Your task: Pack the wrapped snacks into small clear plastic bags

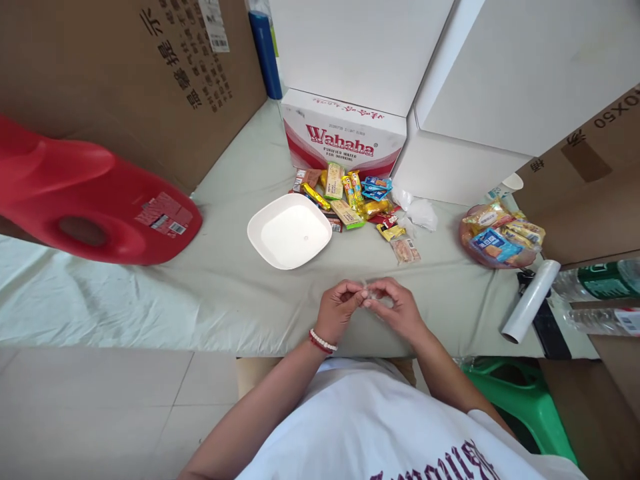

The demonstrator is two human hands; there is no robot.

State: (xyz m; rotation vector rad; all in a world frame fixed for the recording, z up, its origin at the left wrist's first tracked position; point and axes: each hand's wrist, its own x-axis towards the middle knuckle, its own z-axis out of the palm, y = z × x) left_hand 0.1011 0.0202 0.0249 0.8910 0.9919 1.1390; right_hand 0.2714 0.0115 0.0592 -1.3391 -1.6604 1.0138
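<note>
My left hand (343,307) and my right hand (397,307) meet just above the front part of the table, fingertips nearly touching. Both are closed in a pinch on a thin clear piece (371,288) that looks like plastic; the fingers hide most of it. A white square-sided bowl (290,233) sits beyond my left hand, with only its white inside showing. Behind and to the right of it lies a heap of wrapped snacks (350,200). Crumpled whitish plastic bags (421,215) rest beside the heap, and a small clear-wrapped snack (405,251) lies nearer to me.
A red jug (115,200) stands at left. At the back is a Wahaha carton (345,140) among white boxes. To the right are a bowl of snacks (500,233), a plastic film roll (531,301) and bottles (600,280). A green stool (537,393) is below the table's front edge.
</note>
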